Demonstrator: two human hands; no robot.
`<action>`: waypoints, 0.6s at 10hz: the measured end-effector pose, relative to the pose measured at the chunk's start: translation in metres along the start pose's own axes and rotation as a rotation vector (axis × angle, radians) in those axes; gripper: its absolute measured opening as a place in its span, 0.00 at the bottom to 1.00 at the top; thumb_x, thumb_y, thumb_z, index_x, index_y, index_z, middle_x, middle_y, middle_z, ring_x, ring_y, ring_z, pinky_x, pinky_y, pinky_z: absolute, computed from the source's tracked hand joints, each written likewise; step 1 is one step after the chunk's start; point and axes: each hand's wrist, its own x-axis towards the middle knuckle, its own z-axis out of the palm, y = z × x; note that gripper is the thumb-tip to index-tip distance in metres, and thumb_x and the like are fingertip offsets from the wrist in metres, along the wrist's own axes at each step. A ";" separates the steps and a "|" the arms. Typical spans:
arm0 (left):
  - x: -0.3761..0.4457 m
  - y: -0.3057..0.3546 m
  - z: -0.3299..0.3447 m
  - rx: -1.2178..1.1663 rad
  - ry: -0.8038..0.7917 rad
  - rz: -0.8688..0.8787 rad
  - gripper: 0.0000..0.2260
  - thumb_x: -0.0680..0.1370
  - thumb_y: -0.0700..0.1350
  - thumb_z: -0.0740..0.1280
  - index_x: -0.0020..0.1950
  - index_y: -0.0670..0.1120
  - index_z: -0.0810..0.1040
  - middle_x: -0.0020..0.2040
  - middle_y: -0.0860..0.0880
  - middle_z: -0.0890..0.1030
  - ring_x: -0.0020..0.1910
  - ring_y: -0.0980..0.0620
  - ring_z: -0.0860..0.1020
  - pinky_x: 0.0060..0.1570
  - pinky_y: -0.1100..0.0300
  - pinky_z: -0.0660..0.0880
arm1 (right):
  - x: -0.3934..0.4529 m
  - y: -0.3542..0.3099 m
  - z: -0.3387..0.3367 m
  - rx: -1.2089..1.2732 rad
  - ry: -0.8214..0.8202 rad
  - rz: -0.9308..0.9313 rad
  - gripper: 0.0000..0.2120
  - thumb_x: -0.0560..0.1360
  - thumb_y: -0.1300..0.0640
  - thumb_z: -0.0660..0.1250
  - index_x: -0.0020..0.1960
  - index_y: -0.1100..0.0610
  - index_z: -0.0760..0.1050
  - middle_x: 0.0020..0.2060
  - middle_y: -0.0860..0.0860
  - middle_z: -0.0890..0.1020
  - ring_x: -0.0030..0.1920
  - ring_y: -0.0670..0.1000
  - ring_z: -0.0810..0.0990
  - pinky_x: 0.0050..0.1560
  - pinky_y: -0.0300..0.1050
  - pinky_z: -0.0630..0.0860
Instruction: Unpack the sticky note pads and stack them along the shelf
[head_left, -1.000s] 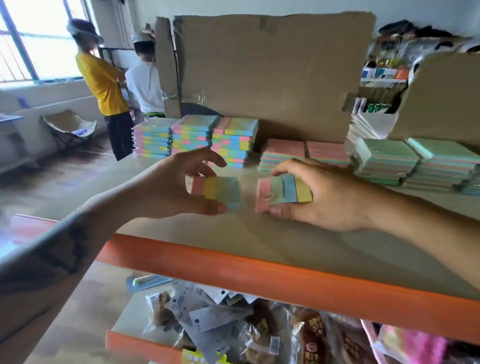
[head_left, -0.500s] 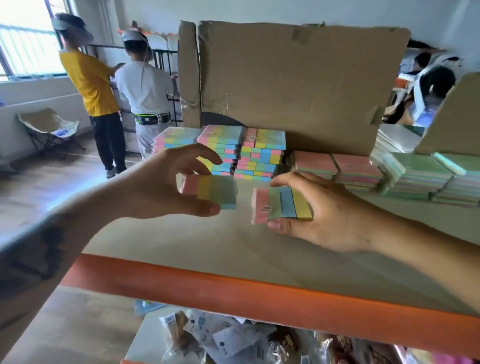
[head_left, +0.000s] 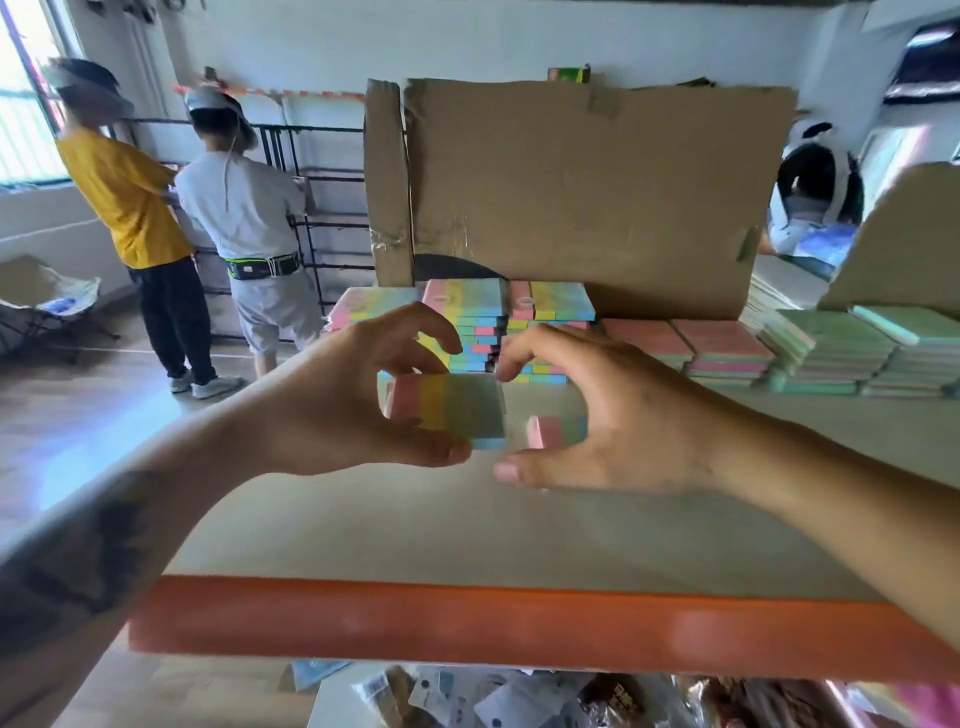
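Bright daylight from the window (head_left: 23, 104) at left; motion-blurred, edges warped.
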 end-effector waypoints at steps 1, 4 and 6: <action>-0.005 0.002 -0.005 -0.041 0.005 0.021 0.35 0.57 0.66 0.80 0.60 0.61 0.72 0.54 0.61 0.83 0.58 0.61 0.80 0.60 0.49 0.77 | 0.016 -0.012 0.002 0.056 -0.069 0.010 0.23 0.68 0.41 0.80 0.57 0.41 0.72 0.59 0.40 0.75 0.44 0.40 0.83 0.48 0.40 0.80; -0.031 -0.019 -0.019 0.019 0.109 -0.086 0.42 0.56 0.75 0.75 0.68 0.72 0.65 0.62 0.63 0.79 0.64 0.61 0.76 0.66 0.47 0.73 | 0.052 -0.014 0.003 0.068 -0.120 -0.044 0.26 0.66 0.42 0.82 0.58 0.38 0.72 0.52 0.28 0.73 0.59 0.33 0.72 0.53 0.25 0.67; -0.064 -0.039 -0.022 0.159 0.015 -0.287 0.39 0.61 0.78 0.70 0.70 0.74 0.63 0.72 0.66 0.69 0.72 0.60 0.69 0.66 0.61 0.68 | 0.118 -0.008 -0.009 0.123 0.034 -0.076 0.26 0.65 0.45 0.82 0.59 0.44 0.76 0.59 0.41 0.78 0.57 0.41 0.76 0.55 0.40 0.72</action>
